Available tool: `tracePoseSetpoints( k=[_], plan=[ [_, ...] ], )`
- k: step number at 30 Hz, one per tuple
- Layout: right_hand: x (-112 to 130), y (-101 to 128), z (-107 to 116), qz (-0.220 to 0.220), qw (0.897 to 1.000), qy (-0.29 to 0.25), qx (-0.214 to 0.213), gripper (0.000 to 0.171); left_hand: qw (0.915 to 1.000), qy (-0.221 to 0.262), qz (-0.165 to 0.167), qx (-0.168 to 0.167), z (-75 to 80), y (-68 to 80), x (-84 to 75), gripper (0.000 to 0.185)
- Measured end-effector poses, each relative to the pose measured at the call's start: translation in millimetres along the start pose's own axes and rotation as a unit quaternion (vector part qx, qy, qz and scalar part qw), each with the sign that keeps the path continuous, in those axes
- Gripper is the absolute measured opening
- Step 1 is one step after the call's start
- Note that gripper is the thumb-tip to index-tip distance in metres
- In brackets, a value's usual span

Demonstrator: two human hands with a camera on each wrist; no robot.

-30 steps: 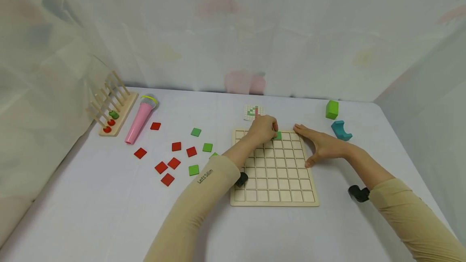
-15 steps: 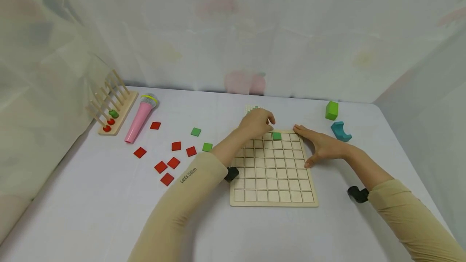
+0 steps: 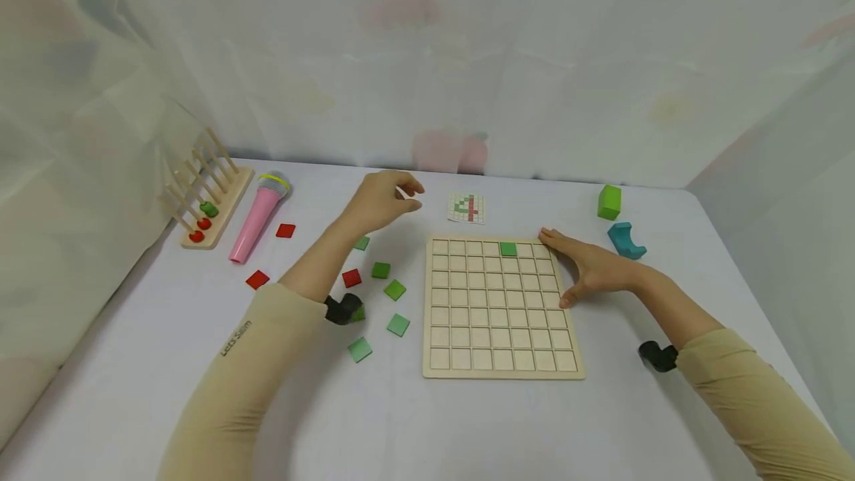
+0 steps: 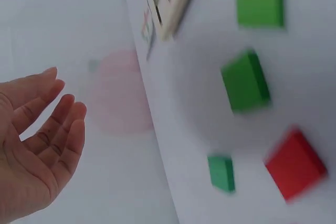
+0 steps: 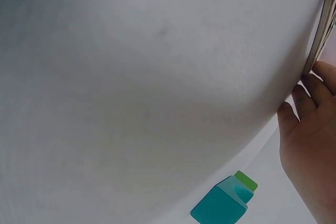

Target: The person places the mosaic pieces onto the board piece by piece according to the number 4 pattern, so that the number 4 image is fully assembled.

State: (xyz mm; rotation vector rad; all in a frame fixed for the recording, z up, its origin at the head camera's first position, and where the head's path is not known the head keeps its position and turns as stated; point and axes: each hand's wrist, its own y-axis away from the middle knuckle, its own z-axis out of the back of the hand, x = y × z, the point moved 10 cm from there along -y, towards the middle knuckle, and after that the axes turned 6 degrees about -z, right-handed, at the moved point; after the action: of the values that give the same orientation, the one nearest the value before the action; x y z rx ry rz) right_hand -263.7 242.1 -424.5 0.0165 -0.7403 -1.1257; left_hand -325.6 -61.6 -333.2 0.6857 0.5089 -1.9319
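Loose green tiles (image 3: 395,289) lie on the tabletop (image 3: 508,429) left of the board (image 3: 501,298), below the raised left hand (image 3: 379,202), the nearer one; its fingers curve loosely, apparently around nothing; the right hand (image 3: 597,266) spreads its fingers along the board's right edge.

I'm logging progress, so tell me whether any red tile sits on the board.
No, the board holds only a green tile, in its far row.

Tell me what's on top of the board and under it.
On the board, one green tile sits in the far row, and the right hand touches the right edge. Anything underneath is covered and can't be seen.
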Motion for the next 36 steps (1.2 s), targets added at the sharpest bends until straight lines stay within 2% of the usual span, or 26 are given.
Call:
tracePoseSetpoints(
  k=[6,13,19,24,30,36],
  plan=[
    [-1.2,0.5,0.1,-0.001,1.0,0.001,-0.003,0.128,0.9997,-0.017,0.015,0.012,20.0,19.9,38.6,0.03],
    [-0.5,1.6,-0.7,0.002,1.0,0.003,-0.002,0.128,0.9984,-0.031,0.019,0.043,19.9,41.4,69.6,0.034],
    [-1.7,2.1,-1.6,-0.002,1.0,0.007,-0.003,0.127,0.9969,-0.042,0.018,0.064,13.9,58.4,84.1,0.035],
    [-1.7,2.5,-1.5,-0.001,1.0,0.006,-0.003,0.128,0.995,-0.062,0.026,0.074,6.7,66.1,94.1,0.039],
    [-1.0,2.0,-0.6,0.003,1.0,0.014,-0.005,0.128,0.9953,-0.07,0.022,0.064,6.9,66.4,99.8,0.045],
    [0.2,1.9,0.8,0.004,1.0,0.016,-0.005,0.128,0.9948,-0.062,0.023,0.077,1.2,63.0,104.1,0.043]
  ],
)
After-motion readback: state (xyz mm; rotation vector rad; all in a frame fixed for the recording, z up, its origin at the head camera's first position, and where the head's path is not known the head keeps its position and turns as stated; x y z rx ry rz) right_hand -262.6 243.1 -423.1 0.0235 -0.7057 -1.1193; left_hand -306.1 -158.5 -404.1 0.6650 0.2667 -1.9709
